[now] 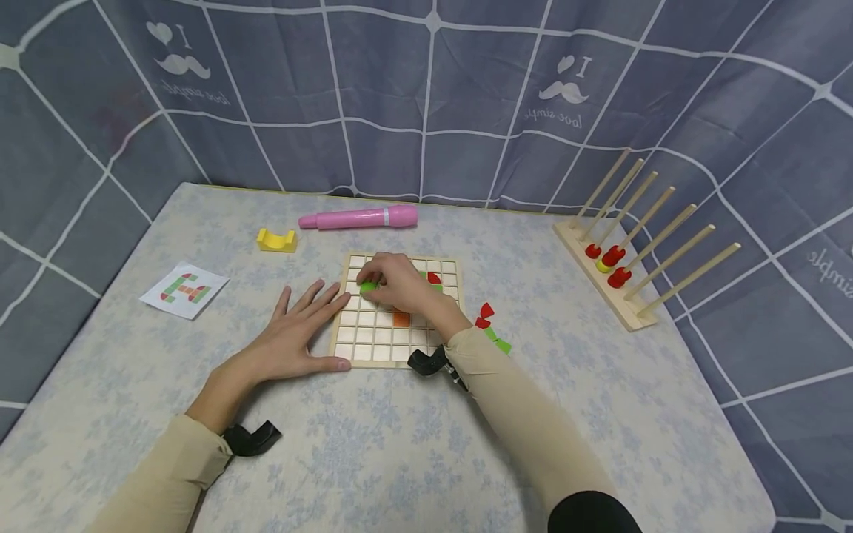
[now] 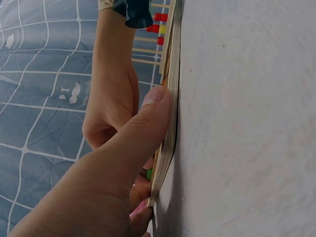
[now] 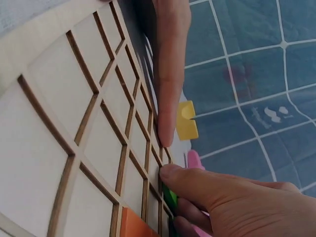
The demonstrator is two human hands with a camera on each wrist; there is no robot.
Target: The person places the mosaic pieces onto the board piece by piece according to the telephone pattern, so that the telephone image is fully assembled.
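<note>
A wooden grid board (image 1: 369, 354) lies flat on the table. My left hand (image 1: 289, 337) spreads its fingers along the board's left side, with thumb and fingertips touching the edge. Over the board's upper left part, my right hand (image 1: 400, 285) pinches a green piece (image 3: 169, 197) between thumb and fingers, right at the cells. An orange square (image 1: 401, 319) sits in a cell near the middle. Toward the upper right, a red piece (image 1: 434, 278) and more green lie on the board, partly hidden by my right hand.
Loose red pieces (image 1: 486, 311) and green pieces (image 1: 497, 340) lie right of the board. A pattern card (image 1: 184, 290), a yellow block (image 1: 276, 240) and a pink marker-shaped object (image 1: 360, 218) lie farther back. A wooden peg rack (image 1: 603, 285) with beads stands at the right.
</note>
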